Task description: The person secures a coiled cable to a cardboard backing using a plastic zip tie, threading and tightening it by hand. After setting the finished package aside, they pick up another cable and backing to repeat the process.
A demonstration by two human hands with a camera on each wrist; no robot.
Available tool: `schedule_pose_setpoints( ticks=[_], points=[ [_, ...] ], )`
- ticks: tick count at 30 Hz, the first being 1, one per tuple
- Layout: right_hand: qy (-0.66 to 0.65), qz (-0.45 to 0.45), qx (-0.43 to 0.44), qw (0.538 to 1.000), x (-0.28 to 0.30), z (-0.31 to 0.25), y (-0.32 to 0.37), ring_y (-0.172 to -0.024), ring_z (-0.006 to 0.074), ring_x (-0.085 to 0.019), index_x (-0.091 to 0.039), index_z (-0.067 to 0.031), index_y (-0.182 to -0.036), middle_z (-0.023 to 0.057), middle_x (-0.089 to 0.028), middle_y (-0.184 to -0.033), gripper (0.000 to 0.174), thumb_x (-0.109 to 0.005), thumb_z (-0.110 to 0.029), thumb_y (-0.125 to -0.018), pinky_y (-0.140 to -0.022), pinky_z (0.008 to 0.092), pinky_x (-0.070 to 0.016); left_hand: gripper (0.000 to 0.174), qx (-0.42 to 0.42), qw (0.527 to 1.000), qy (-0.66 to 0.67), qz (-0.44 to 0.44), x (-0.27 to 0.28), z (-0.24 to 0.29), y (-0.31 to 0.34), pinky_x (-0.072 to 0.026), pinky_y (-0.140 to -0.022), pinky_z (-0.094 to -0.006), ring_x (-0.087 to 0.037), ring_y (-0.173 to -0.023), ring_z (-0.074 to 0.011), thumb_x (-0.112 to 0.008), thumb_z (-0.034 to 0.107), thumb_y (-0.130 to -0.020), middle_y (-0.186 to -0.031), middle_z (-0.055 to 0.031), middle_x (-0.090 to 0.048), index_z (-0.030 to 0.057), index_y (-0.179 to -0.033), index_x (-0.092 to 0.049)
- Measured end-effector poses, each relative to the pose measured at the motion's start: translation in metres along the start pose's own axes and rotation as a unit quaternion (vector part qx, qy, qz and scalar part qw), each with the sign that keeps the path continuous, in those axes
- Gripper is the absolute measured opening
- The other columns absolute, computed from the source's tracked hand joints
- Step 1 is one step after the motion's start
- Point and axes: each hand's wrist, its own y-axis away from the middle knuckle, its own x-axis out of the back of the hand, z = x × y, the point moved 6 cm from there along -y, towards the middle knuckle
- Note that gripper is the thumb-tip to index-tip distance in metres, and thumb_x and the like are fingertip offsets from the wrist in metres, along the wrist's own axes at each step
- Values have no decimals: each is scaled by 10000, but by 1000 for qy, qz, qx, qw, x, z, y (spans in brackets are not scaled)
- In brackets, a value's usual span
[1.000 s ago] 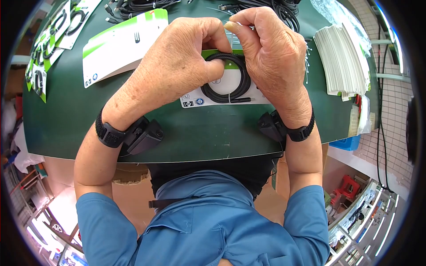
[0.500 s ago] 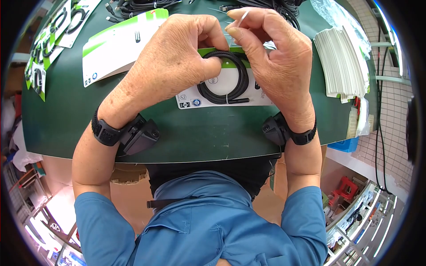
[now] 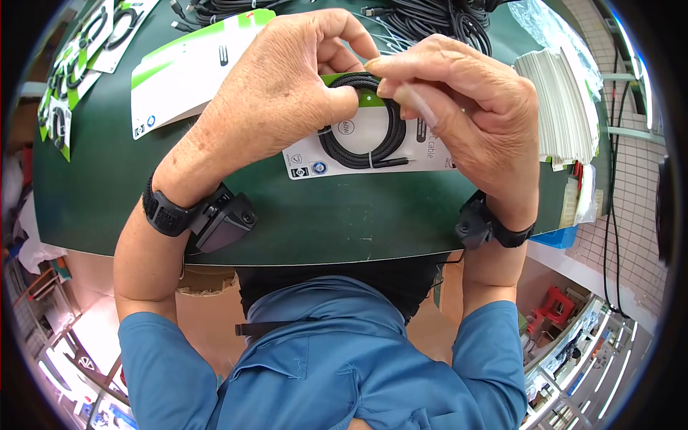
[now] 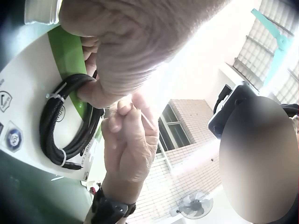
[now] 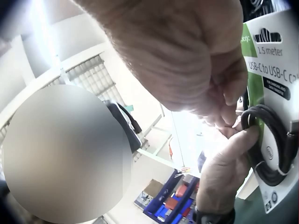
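Note:
A coiled black braided cable (image 3: 393, 136) lies against a white and green printed card (image 3: 423, 156). The left hand (image 3: 283, 86) grips card and coil at the upper left, its thumb on the coil. Beside it, the right hand (image 3: 476, 107) pinches a thin white tie (image 3: 424, 106) between thumb and fingers at the coil's top. White ties bind the coil at its lower part and left side. In the left wrist view the coil (image 4: 46, 126) hangs on the card face; in the right wrist view the card (image 5: 275, 51) stands beside both hands.
White-green cards (image 3: 175, 86) lie at the left, with carded cables (image 3: 89, 43) beyond them. A tall stack of cards (image 3: 562, 107) stands at the right, near clear plastic (image 3: 552, 36). Loose black cables (image 3: 459, 25) and white ties (image 3: 380, 32) lie at the back of the green table (image 3: 308, 215).
The right hand has moved right and down, the tie now angled downward between its fingers. The left hand keeps its grip; the card has shifted slightly left.

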Motion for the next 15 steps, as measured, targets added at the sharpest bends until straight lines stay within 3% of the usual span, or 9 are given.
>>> schedule_pose_setpoints(
  ticks=[6,15],
  points=[
    [-78,-71,-52,993,0,0,2,-749,104,-616,-781,13,-1136,70,-680,-875,256,-688,63,-903,-623,216,-467,179,-21,999,-47,-13,1,0,2,-554,-815,-224,-669,-855,-67,-619,-54,-795,-896,-29,-713,-32,-962,-682],
    [-3,26,-20,999,-3,-8,2,-750,123,-638,-805,-15,-992,75,-697,-871,249,-783,108,-777,-626,230,-480,148,-63,997,-50,9,3,4,3,-544,-839,-245,-638,-874,-69,-620,-34,-808,-884,-35,-696,-45,-945,-673]
  ],
)
